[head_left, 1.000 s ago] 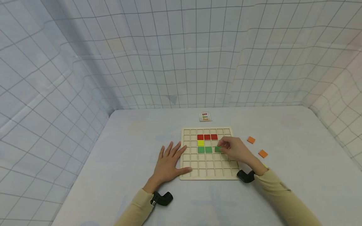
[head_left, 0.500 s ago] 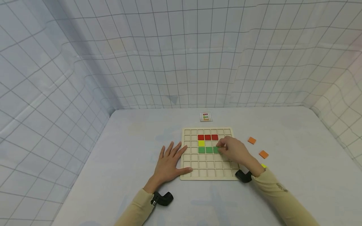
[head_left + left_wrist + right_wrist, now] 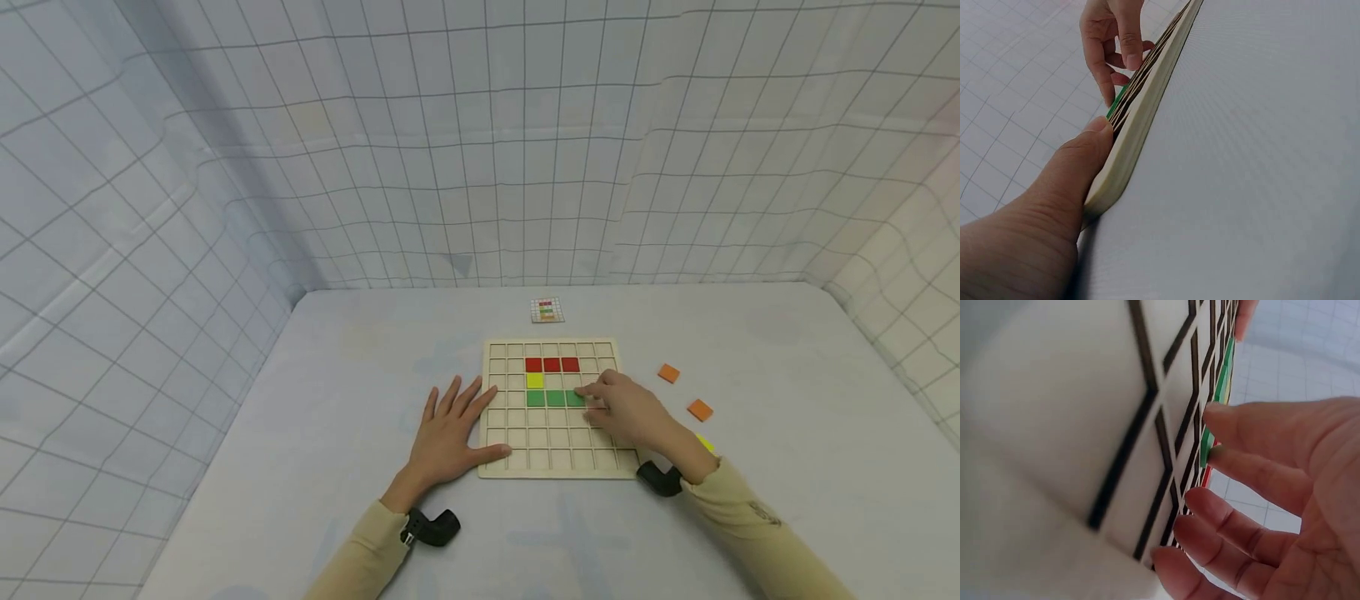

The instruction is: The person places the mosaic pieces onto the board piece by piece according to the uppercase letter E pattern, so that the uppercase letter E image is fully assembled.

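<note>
A cream grid board (image 3: 547, 460) lies on the table, with three red tiles (image 3: 552, 365), a yellow tile (image 3: 534, 381) and a row of three green tiles (image 3: 555, 399) in its cells. My right hand (image 3: 633, 410) is over the board's right side. Its index fingertip touches the rightmost green tile (image 3: 1205, 449), and the thumb stands apart from that finger. Spread fingers of my left hand (image 3: 442, 442) rest at the board's left edge, where the thumb (image 3: 1079, 159) lies over the rim.
Two orange tiles (image 3: 669, 373) (image 3: 701, 410) lie on the table right of the board. Another yellow tile (image 3: 705, 442) is partly hidden by my right wrist. Behind the board lies a small card (image 3: 547, 310) printed with a coloured grid pattern. Grid-patterned cloth (image 3: 480, 167) surrounds the table.
The third green tile has moved left into line with the other two. My right thumb and index finger have come apart from their pinch on it. The left hand has stayed put.
</note>
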Demonstrator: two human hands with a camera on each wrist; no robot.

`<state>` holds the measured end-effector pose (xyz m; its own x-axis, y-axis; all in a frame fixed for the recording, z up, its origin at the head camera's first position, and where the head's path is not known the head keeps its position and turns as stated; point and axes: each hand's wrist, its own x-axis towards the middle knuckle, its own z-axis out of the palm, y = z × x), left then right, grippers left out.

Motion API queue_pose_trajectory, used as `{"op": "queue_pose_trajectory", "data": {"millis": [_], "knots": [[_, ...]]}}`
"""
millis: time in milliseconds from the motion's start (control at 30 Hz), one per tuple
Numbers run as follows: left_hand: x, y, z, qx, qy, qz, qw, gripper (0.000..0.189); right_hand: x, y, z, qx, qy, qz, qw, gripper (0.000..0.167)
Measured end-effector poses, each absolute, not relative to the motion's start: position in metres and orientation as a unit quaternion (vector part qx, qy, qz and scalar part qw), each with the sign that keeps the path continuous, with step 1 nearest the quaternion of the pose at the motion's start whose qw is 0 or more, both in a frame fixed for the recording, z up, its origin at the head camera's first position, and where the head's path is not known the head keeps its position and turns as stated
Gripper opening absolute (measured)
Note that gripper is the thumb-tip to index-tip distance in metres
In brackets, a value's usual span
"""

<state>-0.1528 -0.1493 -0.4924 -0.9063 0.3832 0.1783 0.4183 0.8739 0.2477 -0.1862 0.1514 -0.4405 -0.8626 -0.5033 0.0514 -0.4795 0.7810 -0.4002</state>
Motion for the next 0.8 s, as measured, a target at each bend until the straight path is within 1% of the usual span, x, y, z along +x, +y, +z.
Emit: {"op": "queue_pose_trajectory", "data": {"millis": [67,133,233,333,400,533,600,700,800], "knots": [[-0.153,-0.15,-0.493,-0.207,-0.967,-0.14,0.059,0.09,-0.183,0.156,-0.441,-0.274,0.939,-0.205,0.037,0.038],[-0.153,-0.15,-0.493,-0.206,-0.967,-0.141,0.057,0.09,-0.179,0.162,-0.441,-0.293,0.93,-0.217,0.044,0.039],[-0.153,-0.15,-0.494,-0.206,-0.967,-0.142,0.054,0.09,-0.173,0.175,-0.44,-0.315,0.912,-0.256,0.06,0.035],[-0.154,-0.149,-0.494,-0.207,-0.966,-0.143,0.053,0.09,-0.165,0.191,-0.438,-0.313,0.9,-0.298,0.056,0.031],[-0.154,-0.149,-0.494,-0.208,-0.966,-0.142,0.056,0.09,-0.16,0.202,-0.435,-0.302,0.901,-0.308,0.033,0.03],[-0.154,-0.15,-0.495,-0.206,-0.967,-0.138,0.06,0.091,-0.152,0.224,-0.431,-0.275,0.917,-0.287,-0.034,0.03],[-0.154,-0.15,-0.494,-0.207,-0.967,-0.138,0.061,0.091,-0.148,0.234,-0.429,-0.25,0.927,-0.275,-0.051,0.029],[-0.154,-0.15,-0.494,-0.208,-0.966,-0.14,0.06,0.09,-0.144,0.248,-0.428,-0.209,0.942,-0.26,-0.044,0.027],[-0.153,-0.149,-0.493,-0.209,-0.965,-0.143,0.059,0.09,-0.14,0.259,-0.428,-0.168,0.954,-0.248,-0.009,0.029]]}}
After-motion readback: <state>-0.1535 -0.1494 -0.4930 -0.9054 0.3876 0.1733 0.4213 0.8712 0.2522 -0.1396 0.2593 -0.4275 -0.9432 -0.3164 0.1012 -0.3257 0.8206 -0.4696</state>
